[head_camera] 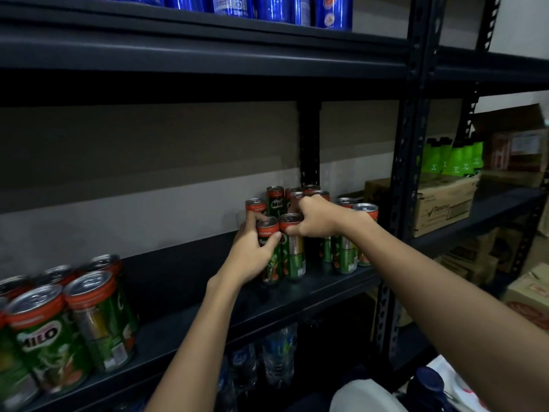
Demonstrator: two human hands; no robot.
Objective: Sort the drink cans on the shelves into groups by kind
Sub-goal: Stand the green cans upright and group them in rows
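Nearest, Milo cans (59,331) stand at shelf (184,295) left. Left hand (252,254) grips one can (269,251); right hand (318,220) grips adjacent can (292,248).

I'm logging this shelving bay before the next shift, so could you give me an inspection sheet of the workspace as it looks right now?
Surface: dark metal middle shelf, bare between the two can groups.
Job's things: green-and-red Milo drink cans in a cluster at the back right; a second group of the same cans at the front left; blue cans on the top shelf.
Clutter: nothing seen on the middle shelf.
Hands: left hand grips a front can of the cluster; right hand grips the top of the can beside it.
Cables: nothing seen.
Surroundings: clear plastic water bottles below; brown cardboard boxes and bright green bottles on the neighbouring rack.
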